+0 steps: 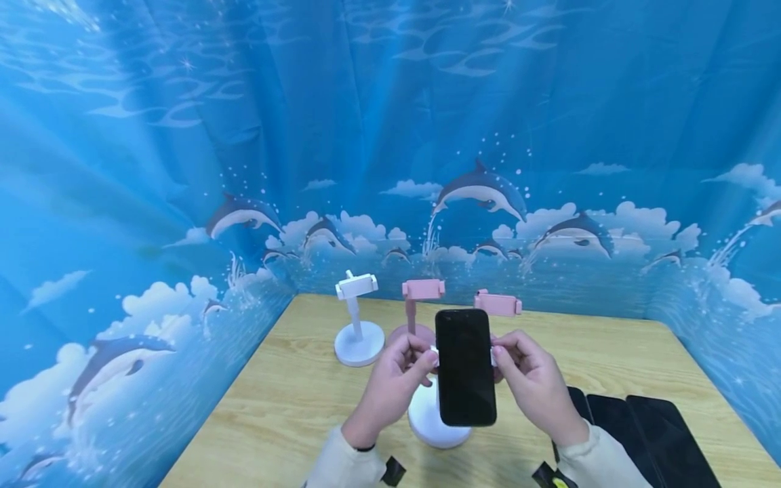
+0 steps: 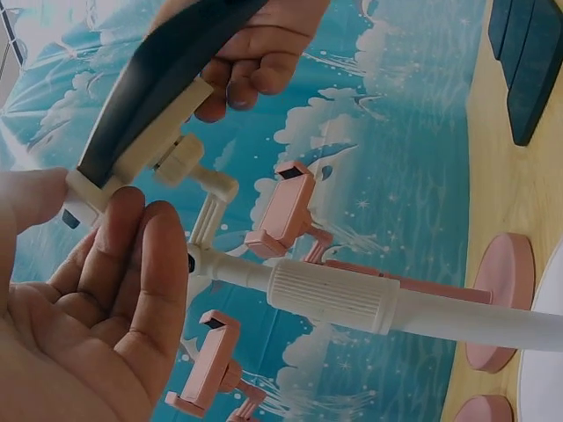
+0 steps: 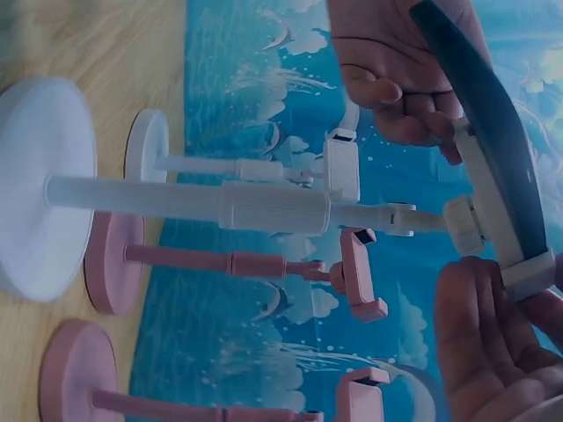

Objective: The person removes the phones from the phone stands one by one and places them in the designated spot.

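Note:
A black smartphone sits upright in the clamp of a white phone stand, its dark screen facing me. My left hand pinches the clamp's left end between thumb and fingers. On the opposite side, my right hand pinches the clamp's right end. From the left wrist view, the white clamp end lies between the left thumb and fingertips, against the phone's edge. The right wrist view has the stand's ribbed pole and round base, with the phone's dark side in the clamp.
Behind stand another white phone stand and two pink ones, with a pink holder and a second pink holder. Several flat black phone-like slabs lie at the table's right. A blue dolphin-print curtain surrounds the wooden table.

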